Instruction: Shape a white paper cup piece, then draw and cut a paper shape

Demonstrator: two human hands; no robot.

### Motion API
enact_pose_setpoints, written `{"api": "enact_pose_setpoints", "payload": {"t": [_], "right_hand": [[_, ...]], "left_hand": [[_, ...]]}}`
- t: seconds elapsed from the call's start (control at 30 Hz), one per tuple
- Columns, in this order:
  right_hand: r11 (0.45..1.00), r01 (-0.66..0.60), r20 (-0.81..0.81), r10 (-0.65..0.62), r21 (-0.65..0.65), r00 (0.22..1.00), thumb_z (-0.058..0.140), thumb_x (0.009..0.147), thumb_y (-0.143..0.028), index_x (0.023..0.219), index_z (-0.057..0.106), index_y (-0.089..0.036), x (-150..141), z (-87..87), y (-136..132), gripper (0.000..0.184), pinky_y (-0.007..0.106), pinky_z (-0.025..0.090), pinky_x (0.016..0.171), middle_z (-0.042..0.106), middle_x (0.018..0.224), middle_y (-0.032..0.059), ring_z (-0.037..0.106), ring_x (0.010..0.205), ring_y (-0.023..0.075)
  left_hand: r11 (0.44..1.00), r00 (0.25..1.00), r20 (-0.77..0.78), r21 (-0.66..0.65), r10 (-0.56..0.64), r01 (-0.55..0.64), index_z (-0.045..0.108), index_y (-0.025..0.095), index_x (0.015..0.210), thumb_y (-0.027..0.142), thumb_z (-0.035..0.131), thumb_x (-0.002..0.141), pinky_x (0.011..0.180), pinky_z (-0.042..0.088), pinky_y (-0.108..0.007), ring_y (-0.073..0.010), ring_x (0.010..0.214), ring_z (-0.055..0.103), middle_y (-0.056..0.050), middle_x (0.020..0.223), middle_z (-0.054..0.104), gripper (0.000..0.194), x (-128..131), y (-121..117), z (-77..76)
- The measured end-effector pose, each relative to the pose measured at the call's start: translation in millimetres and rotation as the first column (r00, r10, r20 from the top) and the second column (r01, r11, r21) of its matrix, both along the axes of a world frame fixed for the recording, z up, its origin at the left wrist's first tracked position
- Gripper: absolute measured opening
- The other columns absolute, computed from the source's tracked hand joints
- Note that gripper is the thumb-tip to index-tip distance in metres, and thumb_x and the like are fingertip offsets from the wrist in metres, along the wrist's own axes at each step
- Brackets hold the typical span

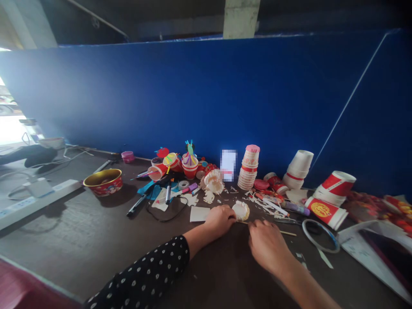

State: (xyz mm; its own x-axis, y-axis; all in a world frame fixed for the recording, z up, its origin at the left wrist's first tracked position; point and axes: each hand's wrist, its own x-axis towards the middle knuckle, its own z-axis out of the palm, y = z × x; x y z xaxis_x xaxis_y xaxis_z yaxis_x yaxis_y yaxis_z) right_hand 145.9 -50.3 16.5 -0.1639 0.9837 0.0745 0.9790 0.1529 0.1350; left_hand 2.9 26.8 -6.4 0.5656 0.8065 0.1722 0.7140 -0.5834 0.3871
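Blue wall (199,98) is standing at 12 o'clock, hands being the clock's centre. L hand (220,219) is pinching narrow, fingertips closing on the near-L end of a thin stick (242,222), which is lying low over the table (128,253), btwn both hands. R hand (265,240) is curling palm-down at the stick's other end; its fingertips are hiding, so can't tell if it's gripping. A 2nd pale length of stick (289,233) is showing at 3 o'clock, just past R hand; can't tell if it's the same pc.

White cup base (240,211) is lying at 12, just beyond L fingertips. Folded white paper (199,214) is sitting at 9, right beside L hand. Tall cup stack (247,174) w/ pink top is standing at 12, farther back; white cup stack (298,169) is leaning at approx 2. Purple marker (298,208) is lying at 2 & a pale ring of cord (305,236) at 3. Gold-rimmed bowl (104,189) is sitting at approx 10, well apart, w/ a power strip (61,192) lying at 9, farther out.
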Motion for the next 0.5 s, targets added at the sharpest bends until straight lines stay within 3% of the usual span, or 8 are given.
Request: {"api": "enact_pose_setpoints", "payload": {"t": [0.17,0.5], "right_hand": [[0.999,-0.03,-0.025,0.03,-0.022,0.999,0.041,0.078,-0.012,0.098,0.061,-0.019,2,3.2,-1,0.029,0.032,0.036,0.074,0.065,0.087,0.0108,0.058,0.084,0.0213],[0.997,-0.04,-0.047,0.036,-0.07,0.998,0.037,0.082,-0.016,0.106,0.06,-0.025,2,12.2,-5,0.035,0.032,0.037,0.075,0.065,0.091,0.0092,0.058,0.086,0.021]], "left_hand": [[0.999,0.997,-0.073,0.034,-0.021,0.024,0.064,0.018,0.082,0.024,0.048,0.08,0.072,0.044,-0.026,-0.0175,0.081,0.057,-0.004,0.089,0.062,0.017,1,-2,-2.0],[0.959,0.98,-0.066,0.203,-0.186,0.196,0.06,0.016,0.074,0.023,0.049,0.08,0.079,0.039,-0.028,-0.017,0.079,0.053,-0.005,0.079,0.061,0.014,0,2,-11.4]]}}
